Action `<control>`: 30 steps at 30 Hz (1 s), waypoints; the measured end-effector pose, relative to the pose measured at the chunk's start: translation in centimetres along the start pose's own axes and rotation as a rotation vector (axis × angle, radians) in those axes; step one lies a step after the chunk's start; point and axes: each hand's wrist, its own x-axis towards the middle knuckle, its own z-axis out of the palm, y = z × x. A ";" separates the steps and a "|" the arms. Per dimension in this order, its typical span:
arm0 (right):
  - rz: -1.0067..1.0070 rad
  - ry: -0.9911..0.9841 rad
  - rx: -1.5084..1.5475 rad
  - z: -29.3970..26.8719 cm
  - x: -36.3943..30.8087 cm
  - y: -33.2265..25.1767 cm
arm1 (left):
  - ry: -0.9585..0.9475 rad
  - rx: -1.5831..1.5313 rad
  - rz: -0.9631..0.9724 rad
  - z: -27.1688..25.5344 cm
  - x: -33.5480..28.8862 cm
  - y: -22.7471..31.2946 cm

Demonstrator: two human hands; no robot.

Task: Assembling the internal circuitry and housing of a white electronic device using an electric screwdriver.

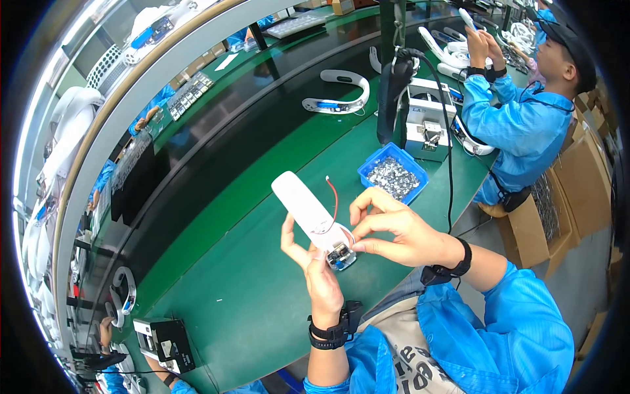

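My left hand [320,279] grips a long white plastic housing [303,202] with a rounded end, holding it tilted over the bench. A small circuit board with metal and blue parts [340,256] shows at the housing's near end. From the housing a thin red wire [336,197] curls up, its tip standing free. My right hand [401,230] is closed at the board end, thumb and forefinger pinching a thin wire loop [350,232]; the exact contact is partly hidden by the fingertips.
A blue bin [425,176] of small metal parts stands on the green bench [256,295] beyond my right hand. Behind it are a grey metal fixture [425,134] and a hanging black cable [450,177]. A curved white housing [357,82] lies by the conveyor. A co-worker [525,125] works at right.
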 end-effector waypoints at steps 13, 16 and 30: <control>-0.323 0.151 -0.580 1.3 1.0 0.6 | -0.055 0.015 -0.011 -0.6 -0.4 -1.5; -0.333 0.163 -0.630 1.3 1.0 0.7 | -0.054 0.002 -0.031 -0.5 -0.4 -1.4; -0.278 0.176 -0.668 1.9 1.0 0.2 | -0.061 -0.050 -0.110 -0.1 -0.2 -0.7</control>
